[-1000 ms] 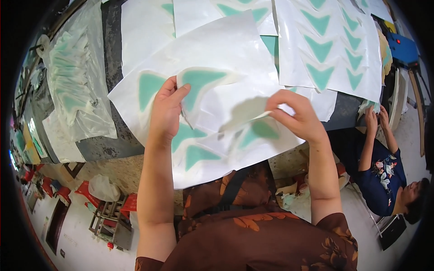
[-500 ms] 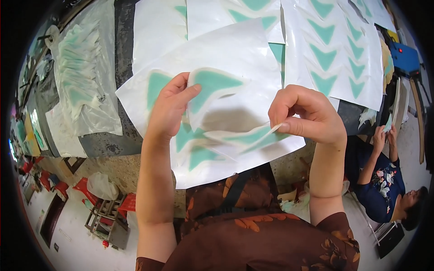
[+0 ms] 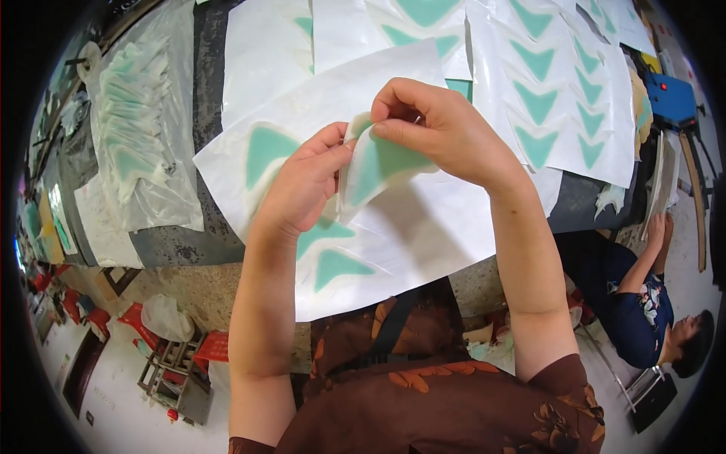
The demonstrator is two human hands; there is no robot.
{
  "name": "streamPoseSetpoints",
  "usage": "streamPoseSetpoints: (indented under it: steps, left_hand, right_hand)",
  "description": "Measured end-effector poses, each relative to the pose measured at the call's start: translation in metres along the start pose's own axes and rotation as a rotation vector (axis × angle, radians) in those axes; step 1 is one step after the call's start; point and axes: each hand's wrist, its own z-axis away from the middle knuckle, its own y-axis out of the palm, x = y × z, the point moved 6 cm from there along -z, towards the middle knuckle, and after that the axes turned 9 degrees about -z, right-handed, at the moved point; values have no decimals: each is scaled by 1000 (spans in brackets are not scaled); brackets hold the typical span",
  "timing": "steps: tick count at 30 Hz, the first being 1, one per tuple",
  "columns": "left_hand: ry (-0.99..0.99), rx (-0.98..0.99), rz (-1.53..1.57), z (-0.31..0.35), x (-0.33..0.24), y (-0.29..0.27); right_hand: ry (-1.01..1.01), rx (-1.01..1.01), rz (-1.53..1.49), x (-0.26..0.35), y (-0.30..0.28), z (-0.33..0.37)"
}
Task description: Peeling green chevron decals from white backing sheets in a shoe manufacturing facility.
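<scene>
On the far left of the dark table lies a clear plastic bag with a stack of pale green pieces inside, overlapping in a row. Just below the bag, a white paper reaches the table's near edge. On the floor below stands a wooden stool, with a white bundle behind it.

Next comes a large white sheet, lying at a slant on the table and reaching over its near edge. At its left is a green shape with a pale border; 2 more show lower down, 1 of them partly hidden by the left hand. The left hand's thumb and fingers are closed on the left edge of a green patch, which is raised above the middle of the sheet. To its right, the right hand pinches the patch's upper edge between thumb and forefinger, its other fingers curled in.

Farther right, beyond the slanted sheet, another white sheet carries 2 columns of green shapes. Past it sits a blue box with a red light. At the far right is a co-worker in a dark blue flowered top; what that person's hands hold, I cannot tell.
</scene>
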Motion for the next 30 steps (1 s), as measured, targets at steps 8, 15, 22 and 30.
streamPoseSetpoints:
  steps: [8, 15, 22, 30]
  left_hand:
    - [175, -119, -117, -1, -6, 2]
    - [174, -196, 122, 6, -22, -16]
    - [214, -81, 217, 7, -30, -18]
    - [240, -256, 119, 5, -30, -25]
  right_hand:
    - [-239, -165, 134, 3, -6, -2]
    - [-41, -221, -136, -52, -67, 40]
    - [157, 21, -245, -46, -25, 29]
    - [267, -70, -217, -52, 4, 28]
